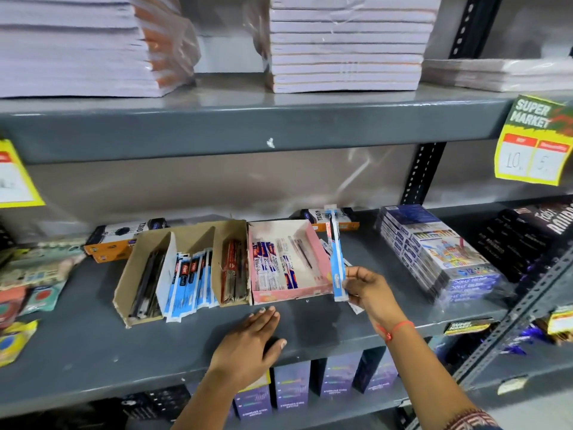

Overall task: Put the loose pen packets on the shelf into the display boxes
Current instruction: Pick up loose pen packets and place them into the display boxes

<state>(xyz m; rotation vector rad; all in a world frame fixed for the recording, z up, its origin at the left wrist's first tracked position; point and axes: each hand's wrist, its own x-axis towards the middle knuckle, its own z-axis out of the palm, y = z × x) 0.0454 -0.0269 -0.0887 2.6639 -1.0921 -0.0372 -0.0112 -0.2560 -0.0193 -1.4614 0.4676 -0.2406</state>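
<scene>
- left hand (pixel 248 346) flat on the grey shelf (pixel 93 346) near its front edge, palm down, fingers spread forward; holds nothing; fingertips just short of the pink display box (pixel 319 262)
- right hand (pixel 369 290) right of the pink box, red thread on the wrist; thumb and fingers pinched on the lower end of a blue pen packet (pixel 336 259); packet stands nearly upright, just beside the box's right wall, top end reaching past the back corner
- more loose packets (pixel 355 307) lie on the shelf under and behind that hand; count unclear
- pink box open-topped; blue-and-red pen packets lie flat in its left part, one dark pen further right
- brown display box (pixel 136 259) touches the pink box's left side; three compartments: dark pens left, blue-white packets middle, red-brown packets right
- stack of purple colour boxes (pixel 434 246) well right of the hand; dark packs beyond them
- blister packs (pixel 31 274) at far left
- orange-black cartons (pixel 114 240) behind both boxes at the shelf back
- upper shelf: wrapped stacks of notebooks (pixel 344 48); yellow price tag (pixel 533 141) hangs from its edge at right
</scene>
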